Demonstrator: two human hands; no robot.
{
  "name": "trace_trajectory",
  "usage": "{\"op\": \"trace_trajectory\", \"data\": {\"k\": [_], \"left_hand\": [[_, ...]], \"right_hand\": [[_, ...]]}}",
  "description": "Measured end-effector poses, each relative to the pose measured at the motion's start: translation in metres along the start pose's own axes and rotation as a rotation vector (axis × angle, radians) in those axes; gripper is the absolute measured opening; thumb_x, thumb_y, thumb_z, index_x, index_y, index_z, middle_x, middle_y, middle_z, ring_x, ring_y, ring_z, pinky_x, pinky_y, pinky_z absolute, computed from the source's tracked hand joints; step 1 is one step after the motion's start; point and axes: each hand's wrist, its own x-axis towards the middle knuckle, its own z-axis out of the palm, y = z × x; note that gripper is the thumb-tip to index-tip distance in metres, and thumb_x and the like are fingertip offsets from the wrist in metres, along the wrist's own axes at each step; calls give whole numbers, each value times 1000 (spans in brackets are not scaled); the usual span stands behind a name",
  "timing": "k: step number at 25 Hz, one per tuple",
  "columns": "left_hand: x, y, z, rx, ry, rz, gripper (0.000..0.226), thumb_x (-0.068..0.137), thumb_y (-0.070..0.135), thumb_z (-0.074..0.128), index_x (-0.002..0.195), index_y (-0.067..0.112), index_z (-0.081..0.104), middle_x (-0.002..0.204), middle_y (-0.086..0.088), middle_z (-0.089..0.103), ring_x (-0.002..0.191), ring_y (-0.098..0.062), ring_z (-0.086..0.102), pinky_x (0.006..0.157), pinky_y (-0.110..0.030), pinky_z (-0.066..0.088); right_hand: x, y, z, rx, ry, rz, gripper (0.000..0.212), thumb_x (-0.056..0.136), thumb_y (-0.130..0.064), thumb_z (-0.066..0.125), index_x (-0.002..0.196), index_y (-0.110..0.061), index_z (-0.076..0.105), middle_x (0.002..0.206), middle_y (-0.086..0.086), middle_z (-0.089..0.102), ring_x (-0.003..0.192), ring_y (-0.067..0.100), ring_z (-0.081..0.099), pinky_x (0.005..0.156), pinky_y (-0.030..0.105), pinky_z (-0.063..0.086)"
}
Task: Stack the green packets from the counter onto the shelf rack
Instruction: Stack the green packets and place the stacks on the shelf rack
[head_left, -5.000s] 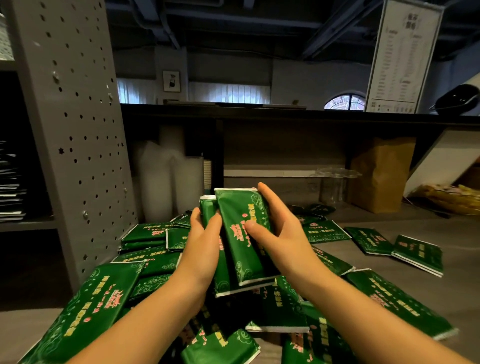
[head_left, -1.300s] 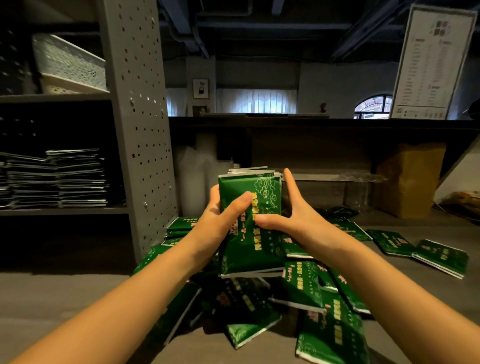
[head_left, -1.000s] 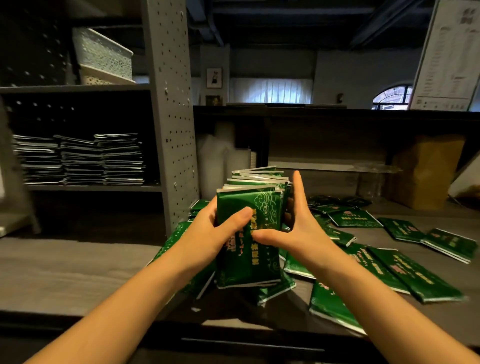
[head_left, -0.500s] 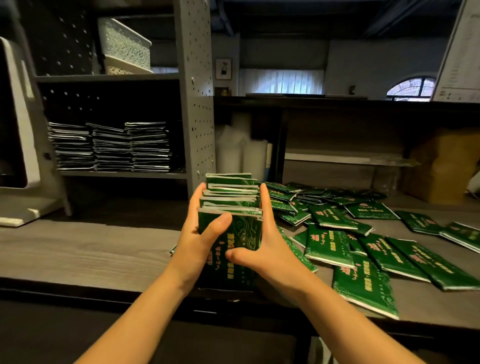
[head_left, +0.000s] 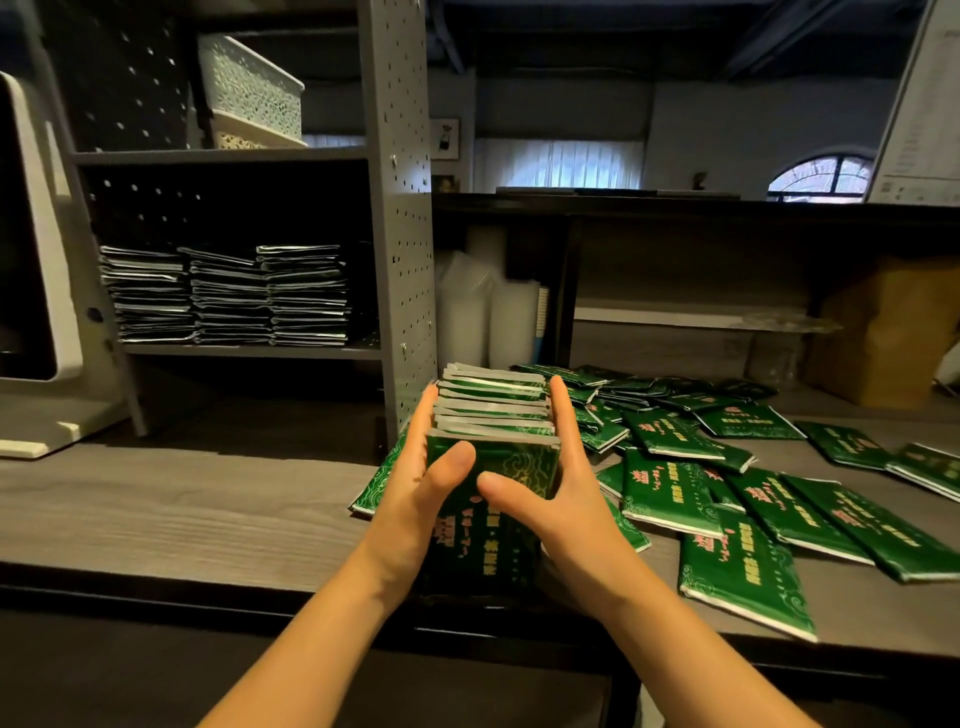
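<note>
Left hand (head_left: 415, 499) and right hand (head_left: 561, 499) each grasp one side of an upright bundle of green packets (head_left: 493, 415) at the worktop (head_left: 182, 509) edge, thumbs across its front, probably keeping edges aligned for the shelf rack (head_left: 400, 208) holding finished stacks (head_left: 228, 296).

Dim interior, daylight from curtained windows (head_left: 558, 163) at upper centre; shelf recesses in deep shadow; wide-angle bending at frame edges.

The green packets (head_left: 670, 499) carry pink and yellow characters, too blurred to read. The white board (head_left: 930, 104) at far right bears printed lines, too small to read.
</note>
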Motion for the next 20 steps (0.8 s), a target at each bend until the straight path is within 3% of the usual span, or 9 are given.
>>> {"op": "trace_trajectory", "data": {"k": [4, 9, 12, 16, 20], "left_hand": [[-4, -1, 8, 12, 12, 20, 116, 46, 49, 84, 144, 20, 29, 123, 3, 64, 113, -13, 61, 87, -23, 52], [-6, 5, 10, 25, 157, 119, 82, 60, 32, 71, 135, 25, 38, 109, 8, 69, 103, -9, 65, 77, -17, 52], [-4, 20, -10, 36, 226, 183, 73, 58, 37, 70, 126, 24, 45, 107, 7, 70, 101, -11, 66, 75, -19, 53], [-6, 35, -48, 61, 294, 236, 69, 58, 44, 65, 121, 23, 48, 109, 3, 67, 100, -12, 66, 74, -19, 52], [-6, 48, -87, 108, 342, 248, 78, 47, 57, 80, 114, 30, 50, 100, 8, 70, 94, -7, 67, 70, -17, 52]], "right_hand": [[-4, 1, 0, 8, 0, -6, 97, 69, -28, 75, 138, -56, 14, 129, -24, 55, 116, -4, 54, 87, 14, 49], [8, -3, 17, 63, -4, -38, 93, 61, -20, 65, 137, -51, 21, 125, -8, 61, 110, 5, 61, 83, 19, 52], [26, -5, 40, 126, -41, -62, 96, 56, -22, 59, 144, -38, 24, 126, -1, 60, 109, 10, 61, 81, 20, 52], [48, -1, 81, 98, -100, -72, 101, 55, -34, 55, 148, -29, 19, 138, 6, 50, 122, 18, 52, 95, 30, 49], [68, 6, 119, 48, -111, -92, 95, 57, -35, 54, 147, -27, 24, 139, 8, 47, 125, 22, 49, 101, 37, 46]]}}
